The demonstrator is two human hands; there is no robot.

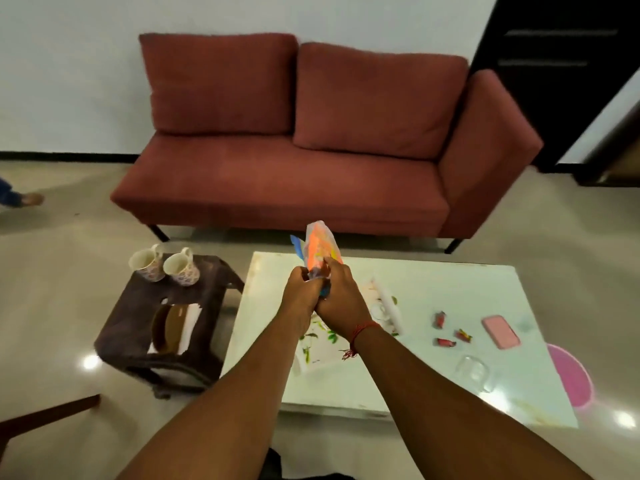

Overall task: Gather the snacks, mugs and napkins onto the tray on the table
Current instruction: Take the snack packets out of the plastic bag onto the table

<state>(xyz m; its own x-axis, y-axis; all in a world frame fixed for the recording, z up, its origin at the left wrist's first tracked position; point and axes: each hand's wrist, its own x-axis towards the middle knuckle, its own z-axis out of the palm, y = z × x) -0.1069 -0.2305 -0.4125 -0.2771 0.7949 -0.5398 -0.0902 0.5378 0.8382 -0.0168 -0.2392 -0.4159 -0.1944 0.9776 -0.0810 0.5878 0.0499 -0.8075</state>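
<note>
A living room with a pale glossy floor [52, 306], viewed from above a white low table [450, 386]. Nearest to us, a clear glass mug [475, 373] stands on the table's near right part. Beyond it we note three red-wrapped sweets [446, 342] and a pink phone [501, 331], all lying on the tabletop. Left of these sits the floral tray [322, 341], partly hidden by our forearms. Above the tray, our left hand [300, 296] and right hand [337, 296] meet — both curl their fingers round the lower end of a colourful snack packet [320, 251], held upright in the air. To the left, a dark stool [138, 327] carries white napkins [192, 323] and two patterned mugs [162, 266] — side by side at its far edge. Farthest, a red sofa [284, 181] stands against the white wall [69, 64].
</note>
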